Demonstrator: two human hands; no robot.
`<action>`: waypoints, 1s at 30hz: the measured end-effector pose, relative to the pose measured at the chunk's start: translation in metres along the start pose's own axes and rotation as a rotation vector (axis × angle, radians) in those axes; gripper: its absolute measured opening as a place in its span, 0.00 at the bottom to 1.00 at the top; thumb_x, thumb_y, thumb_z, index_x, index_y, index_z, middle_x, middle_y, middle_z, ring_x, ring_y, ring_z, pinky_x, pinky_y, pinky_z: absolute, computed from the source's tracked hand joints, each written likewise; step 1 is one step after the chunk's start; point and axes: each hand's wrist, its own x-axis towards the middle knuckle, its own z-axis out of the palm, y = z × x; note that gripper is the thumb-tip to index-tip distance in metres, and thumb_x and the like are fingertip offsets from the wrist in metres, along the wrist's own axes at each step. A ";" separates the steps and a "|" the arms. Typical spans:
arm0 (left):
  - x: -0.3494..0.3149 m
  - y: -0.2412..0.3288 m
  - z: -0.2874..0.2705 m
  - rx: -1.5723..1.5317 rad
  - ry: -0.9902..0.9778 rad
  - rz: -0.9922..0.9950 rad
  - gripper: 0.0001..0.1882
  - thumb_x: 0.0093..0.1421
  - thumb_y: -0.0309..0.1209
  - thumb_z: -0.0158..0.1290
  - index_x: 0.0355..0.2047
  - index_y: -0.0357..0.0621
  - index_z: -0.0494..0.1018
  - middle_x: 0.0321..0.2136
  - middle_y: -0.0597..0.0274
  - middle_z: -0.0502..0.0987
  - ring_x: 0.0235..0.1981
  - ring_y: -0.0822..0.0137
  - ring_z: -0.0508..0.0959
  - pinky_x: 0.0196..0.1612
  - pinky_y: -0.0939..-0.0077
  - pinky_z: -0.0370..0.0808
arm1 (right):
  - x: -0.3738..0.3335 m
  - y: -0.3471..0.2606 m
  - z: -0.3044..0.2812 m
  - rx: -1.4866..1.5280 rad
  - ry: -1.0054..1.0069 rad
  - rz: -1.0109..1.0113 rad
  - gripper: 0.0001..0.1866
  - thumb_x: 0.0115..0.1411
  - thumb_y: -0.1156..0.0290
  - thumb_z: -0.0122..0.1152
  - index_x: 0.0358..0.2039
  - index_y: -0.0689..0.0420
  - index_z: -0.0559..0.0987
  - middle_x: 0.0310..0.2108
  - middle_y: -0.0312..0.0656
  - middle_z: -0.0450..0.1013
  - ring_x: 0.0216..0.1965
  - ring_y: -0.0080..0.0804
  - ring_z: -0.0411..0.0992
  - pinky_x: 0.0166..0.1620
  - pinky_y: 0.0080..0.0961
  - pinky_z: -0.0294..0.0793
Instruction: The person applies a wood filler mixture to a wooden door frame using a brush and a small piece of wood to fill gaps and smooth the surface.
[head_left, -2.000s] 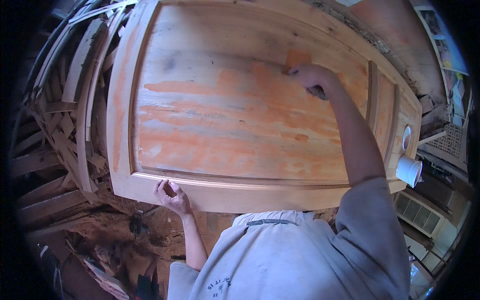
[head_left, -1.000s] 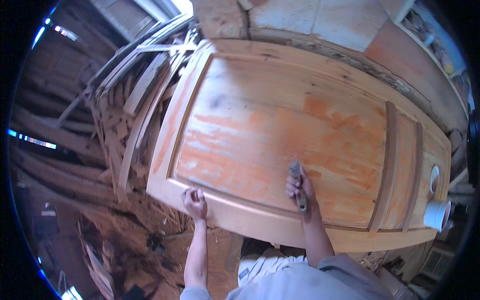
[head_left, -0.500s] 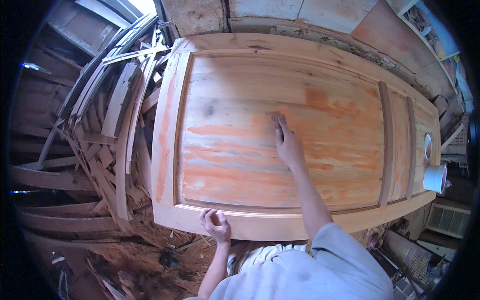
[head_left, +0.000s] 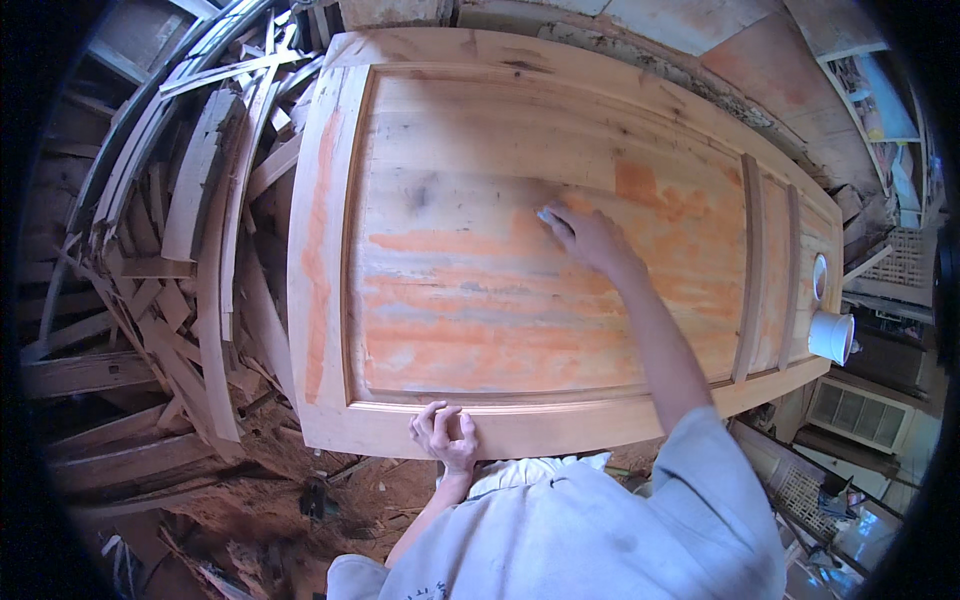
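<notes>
The right hand (head_left: 590, 238) reaches out over a large wooden door panel (head_left: 450, 330) that lies flat, its grip closed down over a small pale pad (head_left: 547, 215) whose edge peeks out just past the fingertips; what kind of pad it is cannot be told. The pad presses on the recessed middle of the panel, amid orange-stained streaks that spread toward the person and to the right of the grip. The left hand (head_left: 445, 435) sits at the near rail of the panel, well apart from the right one, fingers curled loosely over the edge, holding nothing but the wood itself. Far to the right of the working grip, a white cup (head_left: 830, 335) stands at the panel's end. Left of both hands, beyond the panel's edge, lies a heap of scrap timber (head_left: 170, 260).
</notes>
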 end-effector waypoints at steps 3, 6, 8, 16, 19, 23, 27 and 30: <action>0.003 -0.003 -0.005 0.022 -0.083 -0.024 0.07 0.55 0.33 0.57 0.33 0.46 0.76 0.43 0.57 0.73 0.48 0.56 0.69 0.57 0.58 0.60 | 0.015 0.004 -0.021 -0.216 -0.213 0.015 0.19 0.67 0.51 0.49 0.52 0.42 0.77 0.41 0.51 0.78 0.40 0.53 0.77 0.44 0.47 0.77; 0.001 -0.033 -0.021 -0.405 0.043 -0.236 0.09 0.56 0.31 0.56 0.36 0.42 0.75 0.44 0.51 0.72 0.49 0.56 0.71 0.57 0.58 0.63 | 0.015 0.011 -0.038 -0.253 -0.346 -0.048 0.18 0.66 0.51 0.50 0.52 0.40 0.78 0.40 0.50 0.79 0.40 0.51 0.77 0.44 0.45 0.77; 0.020 -0.058 -0.047 -0.206 0.130 -0.124 0.14 0.61 0.30 0.53 0.44 0.34 0.71 0.46 0.47 0.70 0.51 0.54 0.70 0.58 0.58 0.64 | 0.011 0.033 -0.048 -0.223 -0.408 -0.069 0.19 0.68 0.55 0.49 0.57 0.44 0.75 0.43 0.50 0.78 0.39 0.49 0.77 0.46 0.39 0.75; 0.166 -0.122 -0.097 0.264 0.302 -0.155 0.30 0.68 0.46 0.46 0.57 0.30 0.62 0.54 0.39 0.67 0.58 0.45 0.66 0.62 0.56 0.61 | -0.045 -0.062 0.061 0.342 0.151 -0.012 0.22 0.67 0.66 0.50 0.61 0.54 0.69 0.47 0.55 0.76 0.47 0.57 0.75 0.48 0.45 0.75; 0.173 -0.122 -0.095 0.325 0.196 -0.165 0.34 0.69 0.52 0.41 0.59 0.30 0.61 0.57 0.37 0.66 0.59 0.44 0.66 0.63 0.55 0.60 | -0.041 -0.100 0.102 0.371 0.211 -0.003 0.23 0.68 0.66 0.50 0.62 0.54 0.68 0.46 0.58 0.75 0.44 0.58 0.76 0.45 0.46 0.76; 0.171 -0.122 -0.089 0.223 0.193 -0.256 0.36 0.69 0.56 0.39 0.60 0.32 0.61 0.56 0.37 0.66 0.58 0.45 0.67 0.62 0.54 0.61 | -0.027 -0.126 0.114 0.333 0.244 0.120 0.22 0.68 0.66 0.50 0.61 0.55 0.69 0.45 0.60 0.76 0.43 0.60 0.76 0.44 0.48 0.76; 0.171 -0.123 -0.089 0.155 0.220 -0.289 0.38 0.68 0.57 0.40 0.59 0.31 0.61 0.54 0.39 0.67 0.57 0.47 0.68 0.61 0.55 0.62 | -0.027 -0.115 0.113 0.472 0.455 -0.004 0.21 0.67 0.68 0.51 0.60 0.57 0.69 0.41 0.61 0.76 0.40 0.61 0.76 0.43 0.48 0.76; 0.170 -0.123 -0.092 0.095 0.252 -0.271 0.39 0.68 0.58 0.40 0.60 0.31 0.61 0.54 0.41 0.68 0.56 0.49 0.69 0.61 0.56 0.62 | -0.040 -0.110 0.095 0.474 0.343 0.094 0.21 0.67 0.69 0.51 0.60 0.56 0.69 0.41 0.62 0.76 0.41 0.60 0.76 0.44 0.46 0.76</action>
